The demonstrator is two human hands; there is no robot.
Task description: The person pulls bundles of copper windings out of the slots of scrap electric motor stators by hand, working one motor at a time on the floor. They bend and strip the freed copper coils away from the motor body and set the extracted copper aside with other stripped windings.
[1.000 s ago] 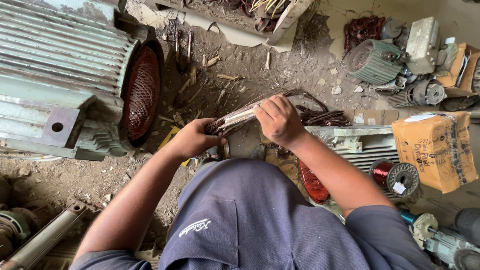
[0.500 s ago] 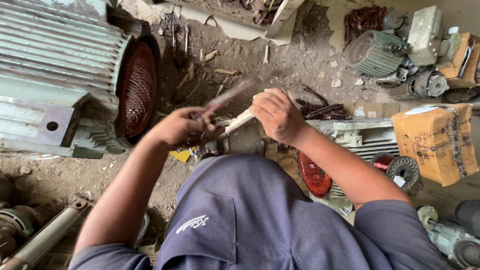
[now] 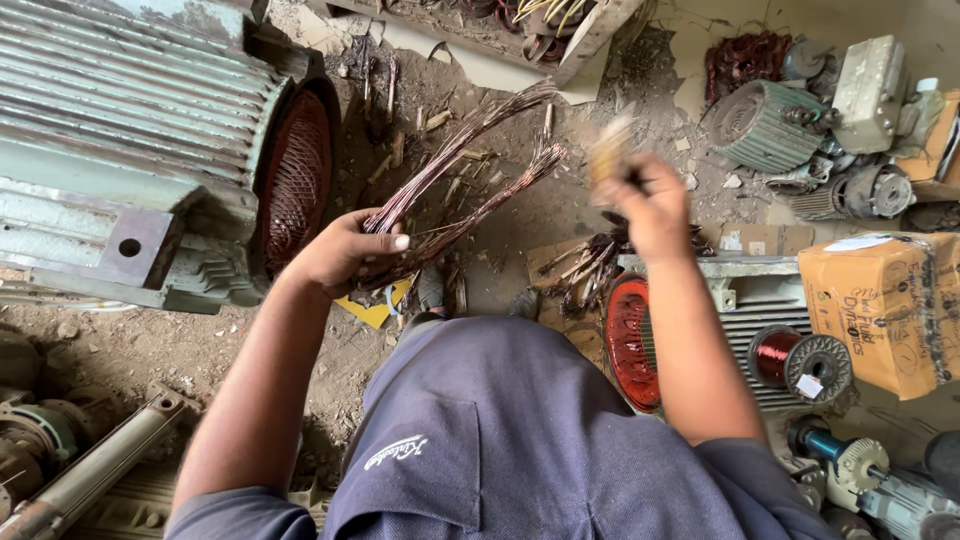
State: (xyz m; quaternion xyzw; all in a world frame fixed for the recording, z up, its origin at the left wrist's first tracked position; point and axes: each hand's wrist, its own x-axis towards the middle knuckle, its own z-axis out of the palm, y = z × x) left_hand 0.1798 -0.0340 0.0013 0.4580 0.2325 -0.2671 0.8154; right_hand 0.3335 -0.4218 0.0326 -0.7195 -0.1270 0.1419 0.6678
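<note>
From the head camera, your left hand (image 3: 345, 255) is clamped around the near end of a bundle of copper wires (image 3: 455, 165), thumb laid over the strands. The wires fan up and away from that fist in two loose sprays, their far ends blurred above the dirt floor (image 3: 500, 230).

Your right hand (image 3: 650, 205) is raised well to the right of the bundle, apart from it, fingers curled tight on a small pale, blurred object (image 3: 610, 150); what it is cannot be told.

Just left of your left hand lies a large green ribbed motor housing (image 3: 130, 150), its open end showing reddish windings (image 3: 297, 180). Below your right forearm sits a smaller stator (image 3: 630, 340) with red windings, and beyond it to the right a spool of copper wire (image 3: 775, 355) and a tan cardboard box (image 3: 880, 310). Above your right hand, further off, small motors (image 3: 765, 125) are piled.
</note>
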